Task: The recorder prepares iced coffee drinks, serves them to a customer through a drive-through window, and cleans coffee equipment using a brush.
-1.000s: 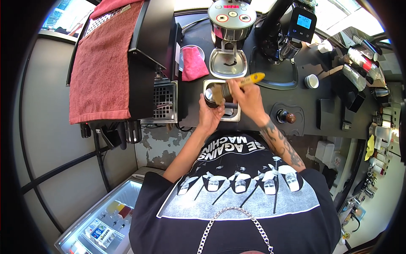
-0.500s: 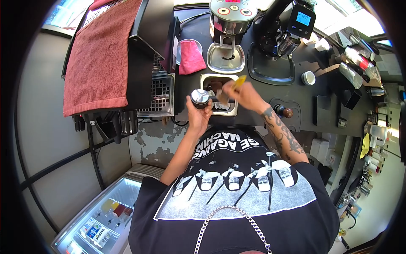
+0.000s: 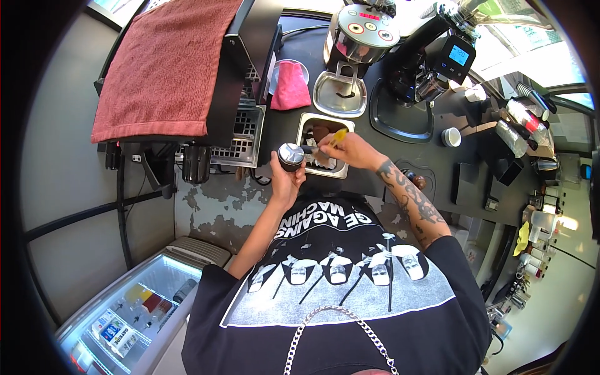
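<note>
My left hand is closed around a coffee distributor, a short black-rimmed cylinder whose silver three-part face points up. In my right hand is a small brush with a yellow handle. Its pale brown bristles sit just right of the distributor; I cannot tell whether they touch it. Both hands are over a rectangular steel bin set in the counter. Dark brown lumps and some crumpled pale material lie inside the bin, partly hidden by my right hand.
A black machine draped with a red towel stands left. Behind the bin are a pink cloth on a plate, a silver-topped coffee machine and a black grinder. To the right are a white cup and a tamper.
My right hand and the brush have moved slightly left, closer to the distributor. The distributor stays in my left hand. The whole view has tilted a little.
</note>
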`<state>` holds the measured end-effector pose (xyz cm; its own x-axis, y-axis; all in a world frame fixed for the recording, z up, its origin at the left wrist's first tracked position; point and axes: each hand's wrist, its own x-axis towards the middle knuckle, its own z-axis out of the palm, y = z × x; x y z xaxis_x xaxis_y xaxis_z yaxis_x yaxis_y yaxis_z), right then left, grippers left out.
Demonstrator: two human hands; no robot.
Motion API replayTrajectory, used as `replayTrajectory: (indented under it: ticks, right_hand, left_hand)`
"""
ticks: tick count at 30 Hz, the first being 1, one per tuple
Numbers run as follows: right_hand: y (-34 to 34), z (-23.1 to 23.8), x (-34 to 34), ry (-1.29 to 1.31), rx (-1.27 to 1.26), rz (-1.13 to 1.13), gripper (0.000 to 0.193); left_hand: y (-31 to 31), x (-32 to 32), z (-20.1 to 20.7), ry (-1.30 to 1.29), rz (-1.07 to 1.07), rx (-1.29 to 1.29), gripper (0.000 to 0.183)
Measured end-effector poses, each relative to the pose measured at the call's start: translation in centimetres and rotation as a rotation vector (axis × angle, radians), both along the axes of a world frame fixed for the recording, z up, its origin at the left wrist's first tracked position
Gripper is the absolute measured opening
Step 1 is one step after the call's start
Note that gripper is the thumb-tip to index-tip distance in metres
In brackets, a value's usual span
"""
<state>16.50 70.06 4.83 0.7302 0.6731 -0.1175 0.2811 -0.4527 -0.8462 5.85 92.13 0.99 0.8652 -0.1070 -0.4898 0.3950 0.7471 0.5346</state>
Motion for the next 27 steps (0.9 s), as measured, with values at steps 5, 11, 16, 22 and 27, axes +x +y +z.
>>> replayTrajectory:
  ticks: [5,11,16,22,27]
  right_hand:
    - [-4.1,-1.0,1.3,-0.041,0.317,-0.472,0.023]
    - [-4.5,-3.5,4.3,-0.779,-0.366,-0.483,0.040]
    - [-3.2,-6.6,7.7,-0.795,-0.361,-0.510,0.039]
    - [-4.3,-5.5,5.2,-0.596,-0.213,-0.212,0.037]
    - [-1.9,0.5,1.7,-0.489,-0.074,-0.205,0.037]
  left_hand:
    - [0.5,-0.9,0.3,0.016,0.008,0.028,0.067]
    - [0.7,-2.2,1.0,0.066,0.037,0.070,0.068]
    - [0.3,-2.8,1.7,0.112,0.031,0.092,0.069]
    - [0.1,-3.5,1.8,0.116,0.023,0.098,0.068]
    - [0.2,-4.1,0.2,0.090,0.038,0.039,0.065]
